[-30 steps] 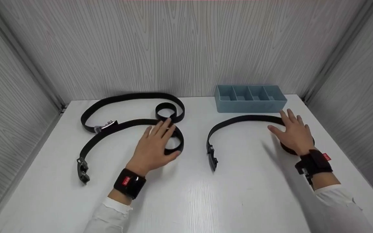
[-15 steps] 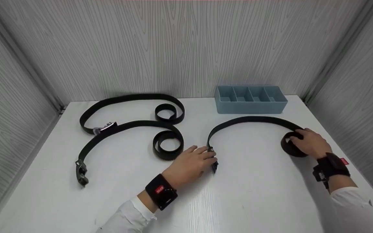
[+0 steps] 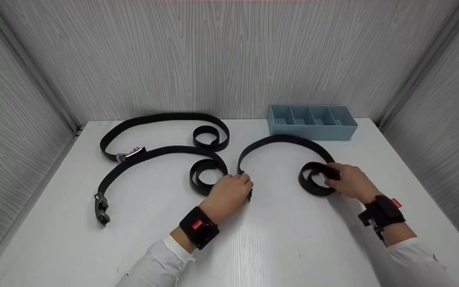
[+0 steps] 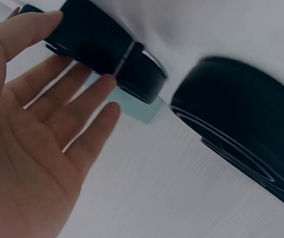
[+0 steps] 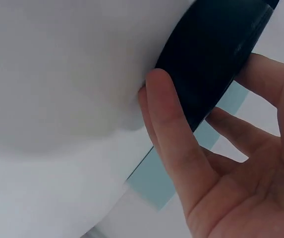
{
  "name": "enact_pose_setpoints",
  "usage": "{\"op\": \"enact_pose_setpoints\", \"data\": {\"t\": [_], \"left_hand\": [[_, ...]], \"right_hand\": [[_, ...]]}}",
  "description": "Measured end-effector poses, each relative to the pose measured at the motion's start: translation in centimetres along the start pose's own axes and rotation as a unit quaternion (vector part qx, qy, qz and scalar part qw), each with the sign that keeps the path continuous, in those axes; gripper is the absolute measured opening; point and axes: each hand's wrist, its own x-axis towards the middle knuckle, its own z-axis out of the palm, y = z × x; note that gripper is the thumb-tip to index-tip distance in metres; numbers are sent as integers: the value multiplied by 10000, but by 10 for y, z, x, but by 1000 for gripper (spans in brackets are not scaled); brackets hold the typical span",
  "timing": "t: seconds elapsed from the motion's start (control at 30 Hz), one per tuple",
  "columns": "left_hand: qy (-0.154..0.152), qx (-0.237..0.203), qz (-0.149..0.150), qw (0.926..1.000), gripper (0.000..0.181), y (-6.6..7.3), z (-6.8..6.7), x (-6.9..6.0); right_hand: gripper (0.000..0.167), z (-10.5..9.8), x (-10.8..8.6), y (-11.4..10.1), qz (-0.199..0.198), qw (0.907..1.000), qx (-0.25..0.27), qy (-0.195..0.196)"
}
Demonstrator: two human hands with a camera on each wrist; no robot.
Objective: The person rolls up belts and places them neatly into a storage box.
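A black belt (image 3: 285, 138) arcs between my hands, its far end rolled into a loose coil (image 3: 307, 184). My left hand (image 3: 228, 194) grips its buckle end; in the left wrist view the thumb and fingers lie on opposite sides of the dark strap (image 4: 97, 44). The hand covers most of the buckle in the head view. My right hand (image 3: 351, 182) pinches the right side of the coil, thumb inside it and fingers outside. In the right wrist view the fingers hold the coil's dark band (image 5: 208, 54). The coil stands on its edge on the white table (image 3: 277, 239).
Two more black belts lie on the left: a rear belt (image 3: 165, 116) with a silver buckle, and a front belt (image 3: 161, 151) whose coil sits right beside my left hand. A blue-grey box (image 3: 313, 131) with several compartments stands at the back right, against the wall (image 3: 229, 59).
My left hand crossed from the front belt's coil to the right belt's buckle. The right hand took hold of the coil and moved it left; buckle and coil are now closer together.
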Motion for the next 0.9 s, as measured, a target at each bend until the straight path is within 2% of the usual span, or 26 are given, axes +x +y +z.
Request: {"op": "enact_pose_setpoints", "data": {"t": [0.2, 0.37, 0.5, 0.63, 0.77, 0.9], "left_hand": [[-164, -293, -770, 9965, 17, -11, -4, -1], [-110, -587, -1053, 9926, 14, -9, -12, 10], [-146, -911, -1154, 9890, 16, -1, -13, 26], [-243, -1048, -1470, 9833, 14, 4, -6, 41], [-121, -830, -1800, 9801, 11, 5, 4, 51], [-66, -663, -1906, 9794, 12, 5, 11, 56]], "right_hand": [[55, 23, 5, -49, -442, 9988, 113, -153], [56, 36, 7, -81, -461, 9979, 72, -456], [40, 39, 15, -95, -422, 9974, 236, -537], [25, 43, 26, -104, -360, 9982, 291, -392], [25, 47, 34, -112, -333, 9991, 226, -133], [32, 51, 38, -117, -364, 9992, 143, -27]]}}
